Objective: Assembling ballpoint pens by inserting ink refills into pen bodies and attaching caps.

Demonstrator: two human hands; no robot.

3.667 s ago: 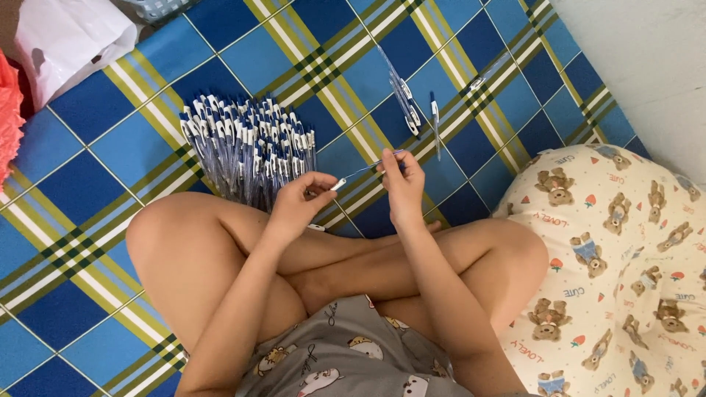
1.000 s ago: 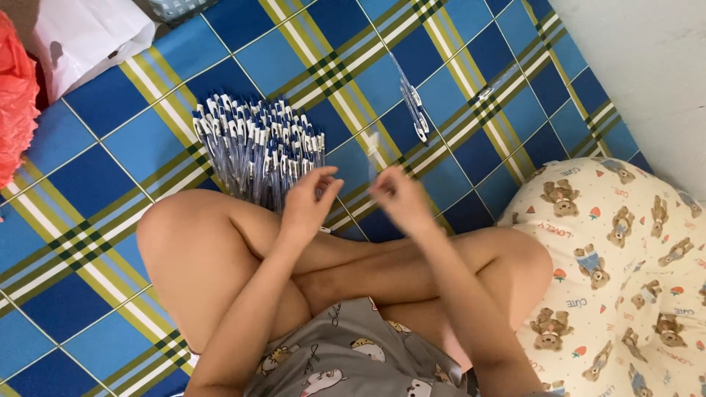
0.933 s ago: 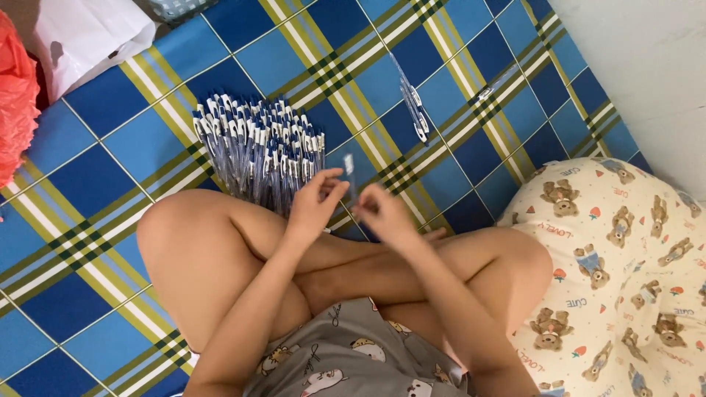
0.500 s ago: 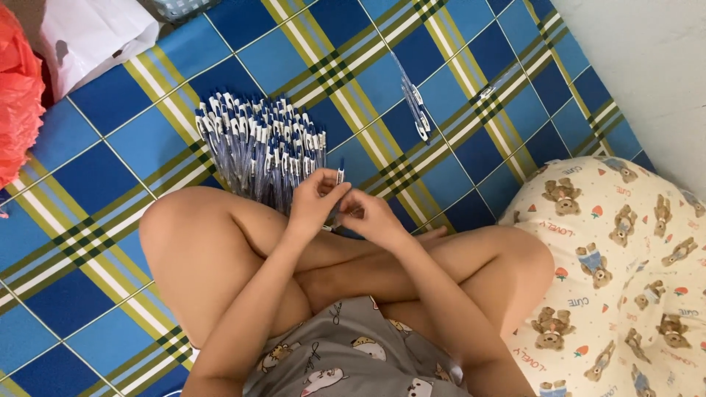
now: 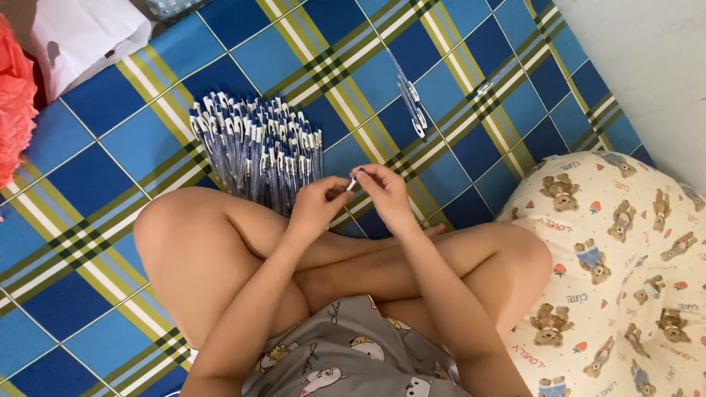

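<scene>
I sit cross-legged on a blue, green and yellow checked mat (image 5: 103,169). My left hand (image 5: 318,208) and my right hand (image 5: 385,192) meet above my knees and pinch a small clear pen (image 5: 351,181) between their fingertips; most of it is hidden by the fingers. Just beyond my left hand lies a large pile of clear pens with blue and white caps (image 5: 257,151). Farther out on the mat lie a few loose clear pens (image 5: 412,103).
A cream pillow with bear prints (image 5: 625,272) lies at my right. A white plastic bag (image 5: 81,37) and a red-orange bag (image 5: 15,110) sit at the far left. A pale floor (image 5: 647,66) borders the mat at the right.
My right hand came in from the right and joined my left hand. Both now close on one pen in front of the pile.
</scene>
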